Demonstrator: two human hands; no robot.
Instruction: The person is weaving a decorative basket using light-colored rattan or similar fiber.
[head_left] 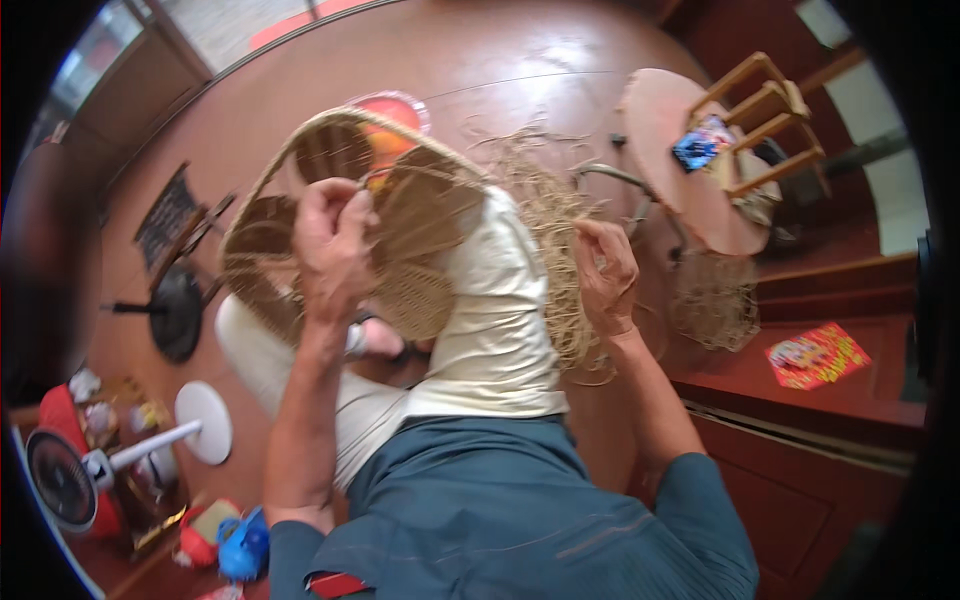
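Woven basket [420, 298], tan and wide-rimmed, sits right under the fingers of my left hand [335, 240], resting against my legs in cream trousers [495, 325]. I take it to be lodged there so my legs steady it and both hands can work. My left thumb and forefinger are pressed together over the inside of the basket, the other fingers curled in behind them; whether a strand runs between the tips I cannot tell, since they are blurred. My right hand [608, 270] hangs well apart from the left, out beyond my right thigh, its fingers bent inward. I cannot tell whether those tips pinch a strand or only hover in front of the pile.

Just beside my right fingers lies a heap of loose tan strands [560, 290], probably put on that side to be within easy reach. Ahead of my left fingers, past the rim, a red basin [412, 105] shows.

Farther from my right fingers, a second bundle of strands [715, 300] lies near a pinkish tabletop [670, 150] with a wooden stool [765, 115] on it; a red printed sheet [815, 355] lies farther right. Well to the left of my left fingers are a black stool [175, 320] and, back toward my elbow side, a fan [62, 475] and a blue bag-like thing [243, 545] whose exact kind I cannot make out.
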